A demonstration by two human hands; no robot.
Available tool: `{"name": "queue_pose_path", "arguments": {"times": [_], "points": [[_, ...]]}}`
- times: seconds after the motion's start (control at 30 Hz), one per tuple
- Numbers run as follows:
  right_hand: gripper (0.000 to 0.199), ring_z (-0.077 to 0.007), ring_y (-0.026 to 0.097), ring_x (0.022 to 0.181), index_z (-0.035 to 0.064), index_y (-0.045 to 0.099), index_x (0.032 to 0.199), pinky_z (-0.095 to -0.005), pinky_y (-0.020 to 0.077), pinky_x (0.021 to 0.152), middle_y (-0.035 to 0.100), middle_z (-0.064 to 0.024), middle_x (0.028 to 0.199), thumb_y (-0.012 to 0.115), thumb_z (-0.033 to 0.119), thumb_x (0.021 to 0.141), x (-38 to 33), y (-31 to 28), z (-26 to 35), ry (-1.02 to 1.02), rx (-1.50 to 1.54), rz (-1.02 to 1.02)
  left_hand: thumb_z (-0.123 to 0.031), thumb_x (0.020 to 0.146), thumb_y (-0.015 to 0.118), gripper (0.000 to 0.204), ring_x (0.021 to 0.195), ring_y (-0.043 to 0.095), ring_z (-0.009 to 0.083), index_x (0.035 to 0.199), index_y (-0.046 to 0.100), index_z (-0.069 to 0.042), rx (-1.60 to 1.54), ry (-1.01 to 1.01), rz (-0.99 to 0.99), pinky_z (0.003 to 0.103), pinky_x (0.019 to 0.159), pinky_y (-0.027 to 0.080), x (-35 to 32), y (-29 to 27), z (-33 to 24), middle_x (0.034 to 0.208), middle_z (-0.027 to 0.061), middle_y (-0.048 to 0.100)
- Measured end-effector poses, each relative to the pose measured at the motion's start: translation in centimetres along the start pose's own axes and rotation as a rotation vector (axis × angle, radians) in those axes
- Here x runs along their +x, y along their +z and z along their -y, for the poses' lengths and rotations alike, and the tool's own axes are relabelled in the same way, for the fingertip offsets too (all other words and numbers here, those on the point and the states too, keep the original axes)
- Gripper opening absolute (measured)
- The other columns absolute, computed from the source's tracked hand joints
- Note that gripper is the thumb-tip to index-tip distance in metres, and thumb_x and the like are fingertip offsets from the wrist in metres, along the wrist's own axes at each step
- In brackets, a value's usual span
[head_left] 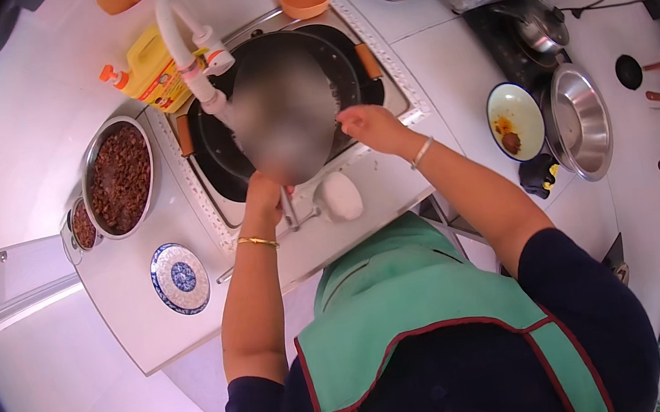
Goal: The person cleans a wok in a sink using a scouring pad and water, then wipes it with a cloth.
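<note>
A big black wok (215,159) with two wooden handles sits in the sink (410,111). Over its middle is a smeared grey-brown round shape (286,118) whose kind I cannot make out. My left hand (264,196) is closed at the near edge of that shape; what its fingers grip is hidden. Just right of it a short metal handle (289,211) shows. My right hand (369,128) has its fingers curled together at the wok's right side, by the smeared shape; anything in them is too small to name. A white tap (192,72) arches over the wok from behind.
Left stand a steel bowl of brown crumbly food (119,179), a smaller pot (83,225) and a blue-white plate (180,279). A white scoop (337,197) lies at the near sink edge. Yellow jug (157,69) behind; enamel bowl (517,120) and steel basin (580,123) right.
</note>
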State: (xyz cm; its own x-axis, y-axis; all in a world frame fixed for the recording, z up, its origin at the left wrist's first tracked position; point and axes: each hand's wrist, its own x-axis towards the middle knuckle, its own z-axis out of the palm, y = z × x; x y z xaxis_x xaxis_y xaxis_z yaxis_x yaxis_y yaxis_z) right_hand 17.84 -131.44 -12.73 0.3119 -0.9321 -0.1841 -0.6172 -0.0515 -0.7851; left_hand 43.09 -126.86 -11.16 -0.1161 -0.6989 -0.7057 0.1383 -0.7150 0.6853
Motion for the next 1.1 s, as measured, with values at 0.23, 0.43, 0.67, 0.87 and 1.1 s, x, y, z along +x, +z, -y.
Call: {"name": "queue_pose_path", "arguments": {"times": [0.23, 0.43, 0.67, 0.87, 1.1], "points": [[0.026, -0.0304, 0.060, 0.093, 0.0067, 0.061, 0.099, -0.0366, 0.0498, 0.078, 0.063, -0.0155, 0.099, 0.050, 0.023, 0.083, 15.9, 9.2, -6.1, -0.224, -0.570, -0.002, -0.018, 0.086, 0.052, 0.011, 0.051, 0.046, 0.0095, 0.084, 0.052, -0.007, -0.571, -0.160, -0.008, 0.020, 0.039, 0.039, 4.2, -4.1, -0.3, 0.069, 0.0030, 0.051], [0.027, -0.0291, 0.060, 0.091, 0.0085, 0.059, 0.103, -0.0389, 0.0499, 0.075, 0.062, -0.0135, 0.101, 0.051, 0.021, 0.080, 20.8, 12.5, -14.4, -0.219, -0.653, 0.092, -0.013, 0.091, 0.047, 0.008, 0.049, 0.038, 0.0075, 0.098, 0.050, -0.010, -1.114, -0.268, 0.144, 0.018, 0.036, 0.031, 6.0, -4.1, -0.3, 0.077, 0.0046, 0.050], [0.023, -0.0298, 0.057, 0.097, 0.0103, 0.059, 0.099, -0.0399, 0.0489, 0.075, 0.057, -0.0127, 0.110, 0.056, 0.015, 0.077, 22.1, 9.0, -3.1, -0.310, -0.345, -0.023, -0.011, 0.093, 0.043, 0.026, 0.047, 0.036, 0.0066, 0.118, 0.045, -0.018, -0.979, -0.340, 0.071, 0.018, 0.036, 0.028, 3.4, -3.2, -0.9, 0.076, 0.0032, 0.048], [0.015, -0.0309, 0.060, 0.085, 0.0101, 0.064, 0.086, -0.0390, 0.0496, 0.072, 0.062, -0.0157, 0.091, 0.059, 0.013, 0.072, 23.8, 13.3, -2.4, -0.173, -0.413, 0.213, -0.012, 0.092, 0.044, 0.039, 0.046, 0.034, 0.0065, 0.129, 0.037, -0.019, -0.820, -0.264, -0.025, 0.018, 0.036, 0.027, 4.6, -2.8, -2.7, 0.074, 0.0022, 0.046], [0.013, -0.0296, 0.063, 0.077, 0.0072, 0.067, 0.077, -0.0410, 0.0503, 0.067, 0.064, -0.0156, 0.081, 0.058, 0.015, 0.071, 25.1, 14.8, -2.8, -0.321, -0.407, 0.127, -0.012, 0.091, 0.042, 0.049, 0.045, 0.033, 0.0074, 0.138, 0.028, -0.018, -0.753, -0.318, -0.063, 0.020, 0.037, 0.028, 4.2, -2.5, -3.1, 0.073, 0.0017, 0.043]]}}
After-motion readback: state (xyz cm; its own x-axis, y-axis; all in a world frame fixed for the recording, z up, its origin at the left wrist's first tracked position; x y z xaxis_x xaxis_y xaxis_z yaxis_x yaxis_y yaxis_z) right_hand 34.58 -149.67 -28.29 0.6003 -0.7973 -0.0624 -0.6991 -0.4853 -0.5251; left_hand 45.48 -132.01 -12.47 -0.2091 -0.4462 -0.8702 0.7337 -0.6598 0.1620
